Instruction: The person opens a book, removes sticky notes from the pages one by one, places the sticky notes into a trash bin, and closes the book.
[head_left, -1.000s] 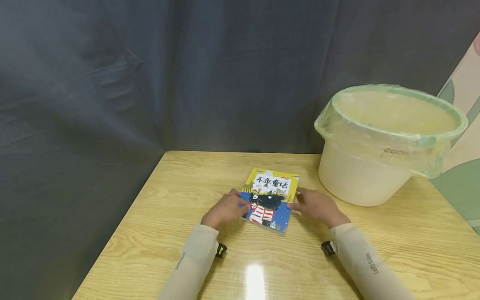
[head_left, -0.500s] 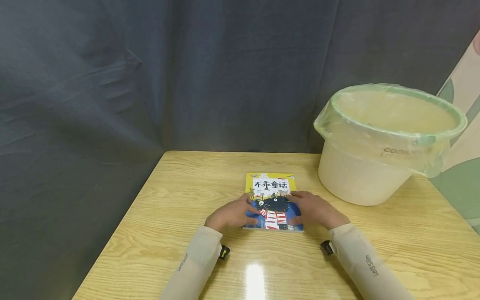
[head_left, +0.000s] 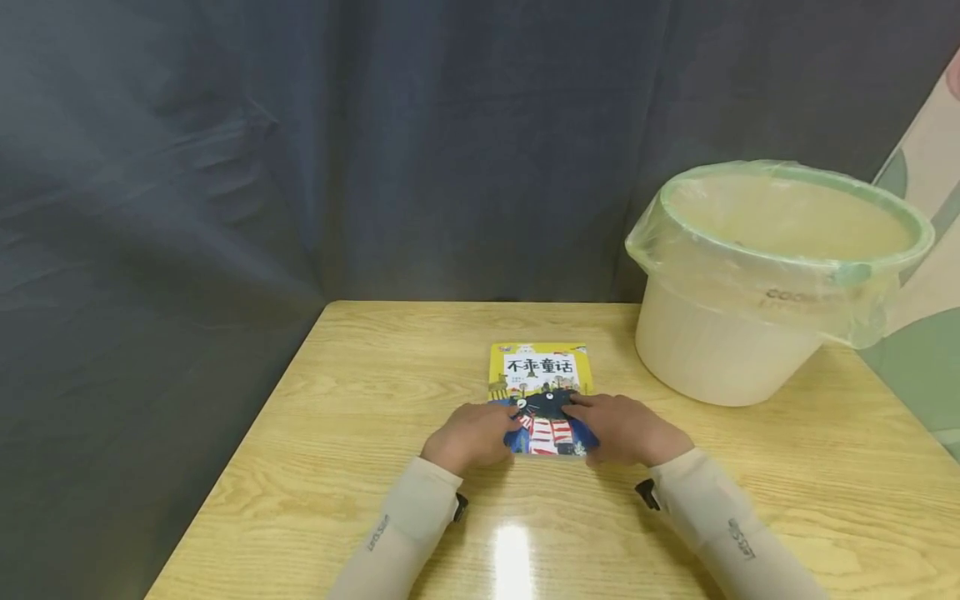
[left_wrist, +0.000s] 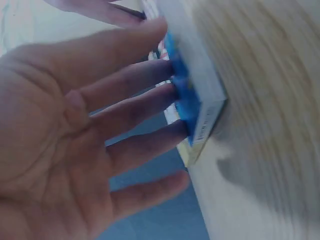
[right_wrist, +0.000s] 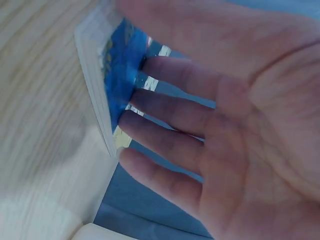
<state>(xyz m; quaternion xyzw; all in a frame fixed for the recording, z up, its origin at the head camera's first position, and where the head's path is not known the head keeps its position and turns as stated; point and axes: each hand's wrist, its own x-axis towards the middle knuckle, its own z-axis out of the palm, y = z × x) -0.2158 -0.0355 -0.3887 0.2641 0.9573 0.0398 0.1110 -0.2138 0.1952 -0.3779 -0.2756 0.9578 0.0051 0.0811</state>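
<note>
Book position: flat on the wooden table, cover up, near the table's middle and well left of the lined bucket. Long axis runs away from the person; the yellow title band points to the far edge, the blue end toward the sleeves. Left hand rests on the lower left corner, fingers straight against the edge. Right hand rests likewise on the lower right corner, fingers extended, not curled.
</note>
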